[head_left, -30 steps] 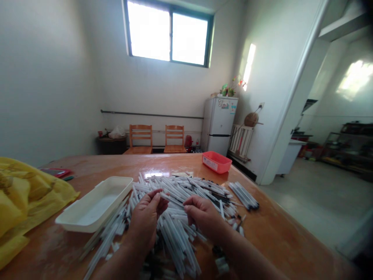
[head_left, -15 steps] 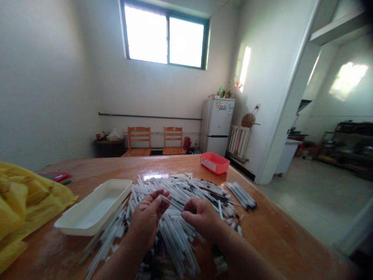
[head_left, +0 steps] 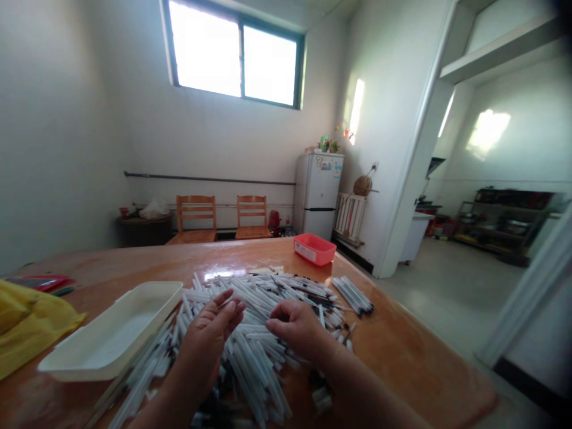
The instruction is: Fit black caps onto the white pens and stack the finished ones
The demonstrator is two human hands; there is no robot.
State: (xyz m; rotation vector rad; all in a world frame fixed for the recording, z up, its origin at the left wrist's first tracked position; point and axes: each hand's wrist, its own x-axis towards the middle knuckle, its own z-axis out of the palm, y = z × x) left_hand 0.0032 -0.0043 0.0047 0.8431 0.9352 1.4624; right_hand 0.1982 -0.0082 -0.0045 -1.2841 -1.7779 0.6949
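Over a big heap of slim white plastic tubes [head_left: 257,369], which look like pen barrels, both hands are held a short way apart. My left hand [head_left: 208,333] is turned palm inward, its thumb pinched against the fingers on a thin pale tube, of which only a bit shows. To its right, my right hand [head_left: 295,328] is closed, thumb against curled forefinger; whatever it pinches is hidden. Black pieces lie among the tubes and below the hands. A neat row of black-ended tubes [head_left: 352,295] lies right of the heap.
Left of the heap stands a cream plastic tray [head_left: 67,363]. A red basket [head_left: 315,250] is at the table's far side. A yellow plastic bag [head_left: 36,328] covers the left edge of the wooden table [head_left: 424,357]. Two chairs [head_left: 196,217] and a fridge [head_left: 319,190] stand beyond.
The view has swung to the right, so everything appears shifted left. The tube that stuck out from my left hand toward my right hand no longer shows clearly. Both hands keep their pinched shape.
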